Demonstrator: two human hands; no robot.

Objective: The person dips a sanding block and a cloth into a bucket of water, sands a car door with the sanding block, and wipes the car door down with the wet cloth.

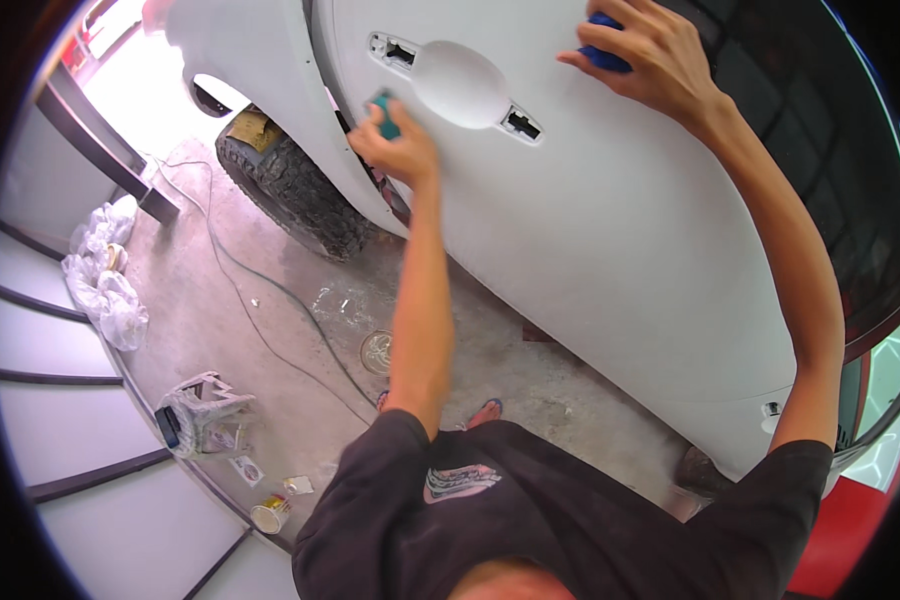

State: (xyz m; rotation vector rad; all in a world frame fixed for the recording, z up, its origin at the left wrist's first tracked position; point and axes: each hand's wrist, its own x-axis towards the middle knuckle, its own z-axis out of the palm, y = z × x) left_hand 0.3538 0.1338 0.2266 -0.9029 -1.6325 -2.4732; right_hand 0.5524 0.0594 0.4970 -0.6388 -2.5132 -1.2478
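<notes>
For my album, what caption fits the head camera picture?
Left hand presses a teal pad and right hand a blue pad on a white car door.

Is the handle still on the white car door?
No, the white car door panel shows only a bare round recess with open slots where a handle would sit, between the left hand and right hand.
</notes>
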